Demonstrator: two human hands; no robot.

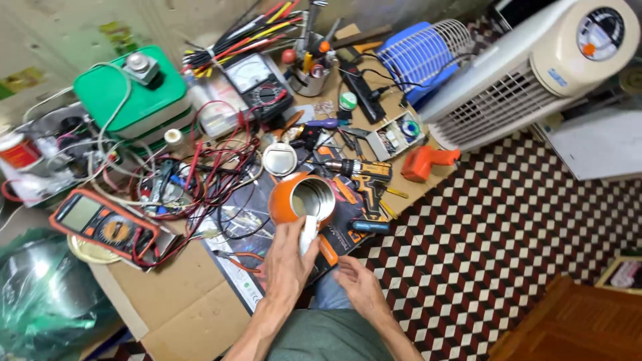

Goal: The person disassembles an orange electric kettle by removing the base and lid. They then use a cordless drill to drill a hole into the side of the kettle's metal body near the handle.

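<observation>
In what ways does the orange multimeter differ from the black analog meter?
The orange multimeter has a flat digital screen; the black analog meter has a needle dial. The orange multimeter lies at the near left edge of the bench, the black analog meter farther back beside the green box. Both have leads attached.

From my remote seat I count two multimeters, an orange-cased digital one (100, 224) and a black analogue one (256, 80); two fans, a white tower (528, 73) and a blue-bladed caged one (422, 57); one cordless drill (358, 172); one orange kettle (301, 198); two hands, left (286, 262) and right (361, 286).
</observation>
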